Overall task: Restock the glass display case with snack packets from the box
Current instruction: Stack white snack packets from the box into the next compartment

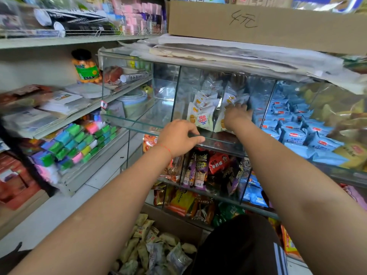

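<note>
Display case: a person reaches with both arms into the glass display case [139, 124], its top buried under papers and a cardboard carton [258, 22].
Right hand: the right hand [236, 116] is deep in the case's middle upper compartment, on the white snack packets [200, 118] standing there in rows; whether its fingers grasp one cannot be told, as they are hidden behind the hand.
Left hand: the left hand [179, 136] rests at the front glass edge of that compartment, thumb out along the edge, fingers loosely curled and holding nothing.
Box: the open cardboard box [174, 225] sits on the floor below the case, filled with pale loose packets [155, 249].
Neighbours: blue packets [297, 133] fill the case's compartment to the right; purple and red snack bags [206, 167] stand on the case's shelf below.
</note>
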The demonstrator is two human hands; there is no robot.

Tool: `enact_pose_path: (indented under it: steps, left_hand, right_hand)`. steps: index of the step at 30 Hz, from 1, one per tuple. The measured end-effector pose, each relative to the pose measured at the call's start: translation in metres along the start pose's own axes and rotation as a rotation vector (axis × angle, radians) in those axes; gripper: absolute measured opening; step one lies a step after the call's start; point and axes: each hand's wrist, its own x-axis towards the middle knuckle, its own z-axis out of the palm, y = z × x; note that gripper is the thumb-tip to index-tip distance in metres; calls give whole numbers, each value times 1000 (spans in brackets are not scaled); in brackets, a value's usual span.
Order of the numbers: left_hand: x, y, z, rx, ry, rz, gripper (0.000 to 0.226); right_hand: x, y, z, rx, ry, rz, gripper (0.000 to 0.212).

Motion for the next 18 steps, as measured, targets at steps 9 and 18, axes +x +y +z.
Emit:
enact_pose_path:
  steps: [9, 18]
  left_hand:
    - [-18, -8, 1, 105, 176, 116, 21]
    - [-133, -104, 55, 224, -239, -473, 28]
  right_hand:
    - [-60, -23, -28, 470, 591, -170, 27]
    - [-170, -128, 98, 623, 496, -697, 19]
